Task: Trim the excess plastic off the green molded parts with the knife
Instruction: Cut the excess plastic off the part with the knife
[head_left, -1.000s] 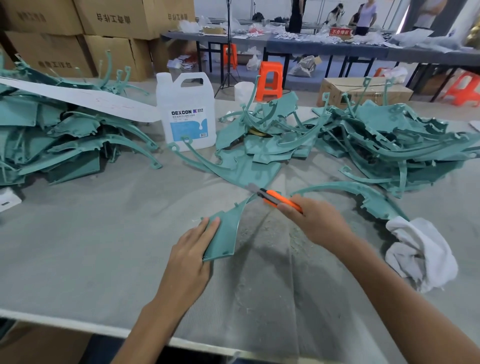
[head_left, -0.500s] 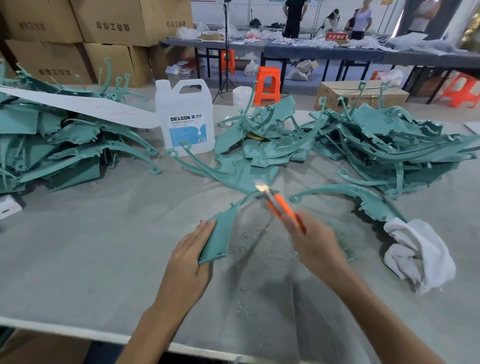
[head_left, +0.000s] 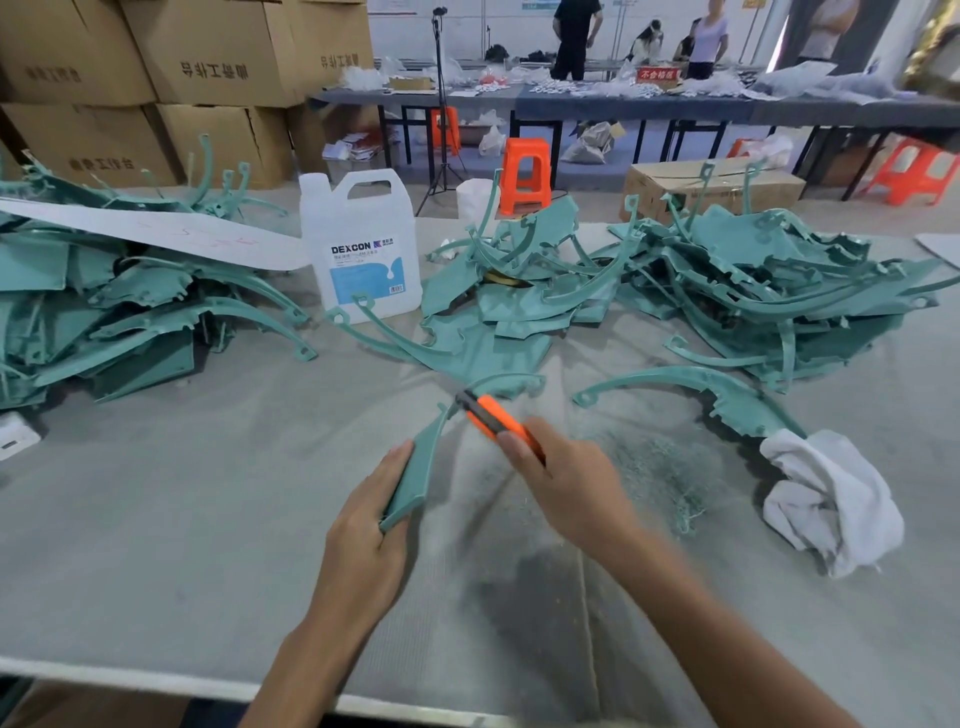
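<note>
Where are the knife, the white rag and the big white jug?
knife (head_left: 491, 420): head view, on its orange handle.
white rag (head_left: 831, 499): head view, on its bunched middle.
white jug (head_left: 363, 265): head view, on its front label.

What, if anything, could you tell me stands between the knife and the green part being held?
Nothing visible does: the knife in the right hand sits right at the green part at its narrow upper end, while the left hand holds its wide end.

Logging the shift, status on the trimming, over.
Left hand holds green part. Right hand grips knife, tip at the part's thin arm. Cloth, shavings off right, nothing blocking.
</note>
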